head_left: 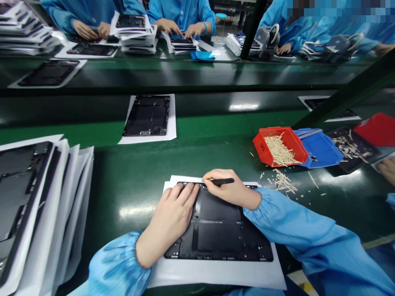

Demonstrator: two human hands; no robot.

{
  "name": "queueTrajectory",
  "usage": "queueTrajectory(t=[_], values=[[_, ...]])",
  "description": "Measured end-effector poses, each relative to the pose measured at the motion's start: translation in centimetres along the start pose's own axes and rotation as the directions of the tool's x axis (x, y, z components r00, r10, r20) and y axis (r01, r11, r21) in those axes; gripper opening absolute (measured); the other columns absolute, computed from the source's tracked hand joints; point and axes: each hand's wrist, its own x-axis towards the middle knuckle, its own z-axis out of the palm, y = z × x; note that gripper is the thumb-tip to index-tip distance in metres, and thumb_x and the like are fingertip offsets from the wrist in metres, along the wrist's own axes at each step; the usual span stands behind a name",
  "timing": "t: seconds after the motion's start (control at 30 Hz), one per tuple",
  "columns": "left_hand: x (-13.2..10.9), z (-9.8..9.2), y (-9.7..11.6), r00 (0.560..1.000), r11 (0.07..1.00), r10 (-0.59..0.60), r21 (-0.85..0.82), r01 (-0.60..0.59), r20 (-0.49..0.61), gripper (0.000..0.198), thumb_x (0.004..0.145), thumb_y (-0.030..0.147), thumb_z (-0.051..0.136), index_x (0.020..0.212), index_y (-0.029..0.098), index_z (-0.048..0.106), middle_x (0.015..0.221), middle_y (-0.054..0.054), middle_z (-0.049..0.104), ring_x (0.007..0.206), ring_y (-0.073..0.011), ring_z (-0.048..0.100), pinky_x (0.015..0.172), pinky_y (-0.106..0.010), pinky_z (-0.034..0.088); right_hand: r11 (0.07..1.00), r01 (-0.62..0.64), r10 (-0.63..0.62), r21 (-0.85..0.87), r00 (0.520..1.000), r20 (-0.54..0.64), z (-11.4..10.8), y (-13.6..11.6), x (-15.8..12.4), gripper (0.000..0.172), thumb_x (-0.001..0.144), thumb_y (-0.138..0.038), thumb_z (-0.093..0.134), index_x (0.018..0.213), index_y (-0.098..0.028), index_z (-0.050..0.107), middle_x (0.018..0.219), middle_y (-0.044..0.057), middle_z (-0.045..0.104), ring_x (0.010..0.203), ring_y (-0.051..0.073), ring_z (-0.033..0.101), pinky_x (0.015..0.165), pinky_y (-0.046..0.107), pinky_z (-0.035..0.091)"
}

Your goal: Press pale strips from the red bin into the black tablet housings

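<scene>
An opened tablet (pixel 219 236), its dark inside facing up, lies on white sheets (pixel 216 274) in front of me. My left hand (pixel 173 220) rests flat on the tablet's left part, its fingers stretched toward the far edge. Near the middle of that edge, my right hand (pixel 226 191) is closed in a pinch round a slim black tool (pixel 222 181), held like a pen. The fingers hide the tool's tip, so what it touches there cannot be made out.
Tablets interleaved with white sheets are stacked (pixel 58 213) at left. Another tablet (pixel 148 115) lies farther ahead. A red bin (pixel 262 150) of thin pale strips and a blue bin (pixel 321 148) stand right, with loose strips (pixel 285 181) nearby. Co-workers in blue sit across the line.
</scene>
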Motion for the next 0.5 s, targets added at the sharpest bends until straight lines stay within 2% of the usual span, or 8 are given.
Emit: queueTrajectory(t=[0.1, 0.3, 0.5], values=[[0.0, 0.1, -0.1, 1.0, 1.0, -0.001, -0.005, 0.001, -0.006, 0.044, 0.089, 0.017, 0.041, 0.133, 0.014, 0.047, 0.129, -0.007, 0.055, 0.104, -0.0256, 0.048, 0.087, -0.038, 0.041, 1.0, 0.027, -0.027, 0.012, 0.999, 0.019, -0.2, -0.1, -0.1, 0.012, 0.087, -0.016, 0.052, 0.086, -0.017, 0.065, 0.082, 0.003, 0.068, 0.074, 0.013, 0.062, 0.069, 0.024, 0.048], [-0.1, 0.1, -0.1, 1.0, 1.0, -0.006, -0.029, 0.006, -0.002, 0.046, 0.09, 0.017, 0.042, 0.135, 0.014, 0.044, 0.129, -0.008, 0.054, 0.105, -0.0253, 0.047, 0.087, -0.038, 0.041, 0.987, 0.158, -0.159, 0.02, 0.981, 0.111, -0.8, -0.1, -0.4, 0.015, 0.091, -0.018, 0.049, 0.098, -0.017, 0.062, 0.084, 0.005, 0.066, 0.074, 0.015, 0.058, 0.072, 0.028, 0.047], [0.1, -0.1, -0.1, 1.0, 0.998, -0.012, -0.064, 0.013, 0.007, 0.047, 0.09, 0.017, 0.042, 0.136, 0.017, 0.043, 0.128, -0.007, 0.054, 0.107, -0.0252, 0.046, 0.087, -0.039, 0.042, 0.981, 0.192, -0.19, 0.006, 0.967, 0.17, -1.3, -0.3, -0.1, 0.016, 0.091, -0.018, 0.048, 0.098, -0.017, 0.062, 0.083, 0.005, 0.065, 0.075, 0.015, 0.057, 0.072, 0.028, 0.046]])
